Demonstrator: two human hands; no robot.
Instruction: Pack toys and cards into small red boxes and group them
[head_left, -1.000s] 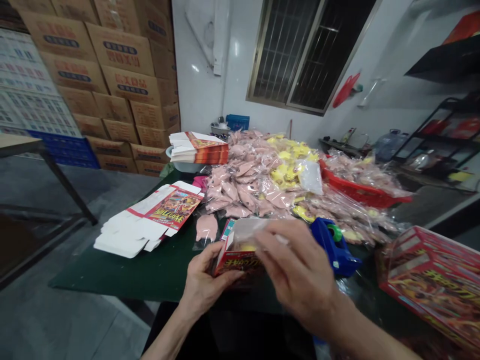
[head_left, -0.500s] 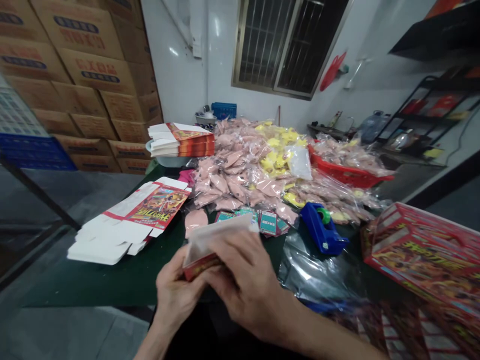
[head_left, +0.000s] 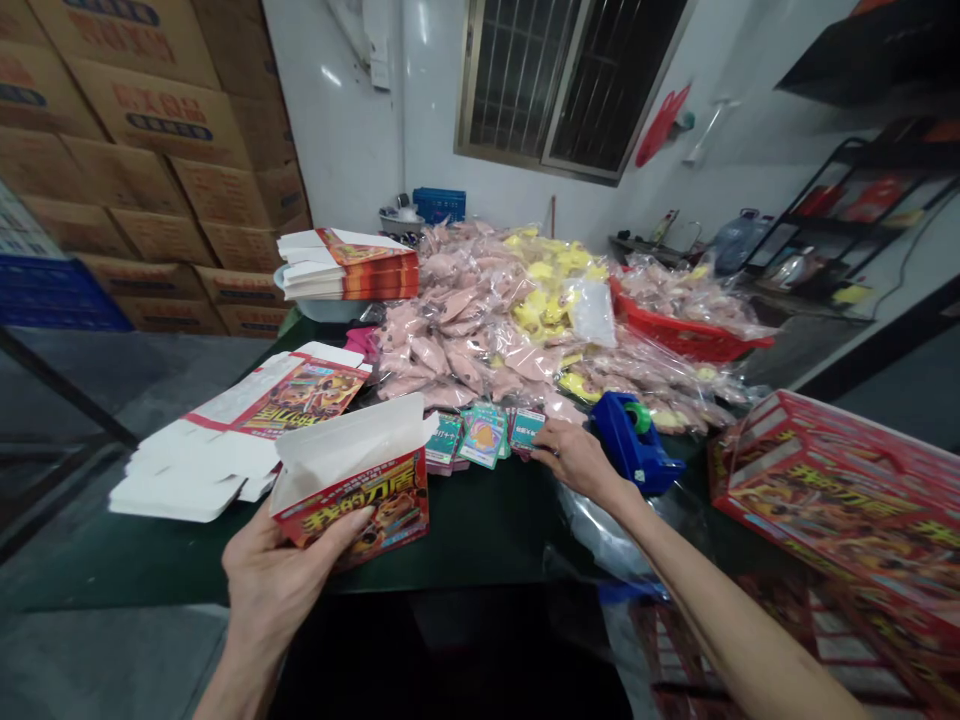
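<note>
My left hand (head_left: pixel 289 585) grips a small red printed carton (head_left: pixel 352 490) from below, its white lid flap standing open. My right hand (head_left: pixel 574 458) is stretched forward onto the table, fingers curled on a teal card pack (head_left: pixel 527 430). More teal card packs (head_left: pixel 469 438) lie in a row just left of it. A blue tape dispenser (head_left: pixel 634 445) sits right beside my right hand. Behind the packs rises a big heap of clear bags holding pink and yellow toys (head_left: pixel 510 320).
Flat unfolded cartons (head_left: pixel 225 430) lie at the left of the dark green table (head_left: pixel 480 520); another stack (head_left: pixel 349 265) sits further back. A red basket (head_left: pixel 690 340) of bagged toys and large red display boxes (head_left: pixel 847 500) are on the right. Brown shipping boxes (head_left: pixel 150 130) are stacked at the left.
My right hand left the carton and reached forward to the card packs. The left hand moved the carton down and left, its lid now open.
</note>
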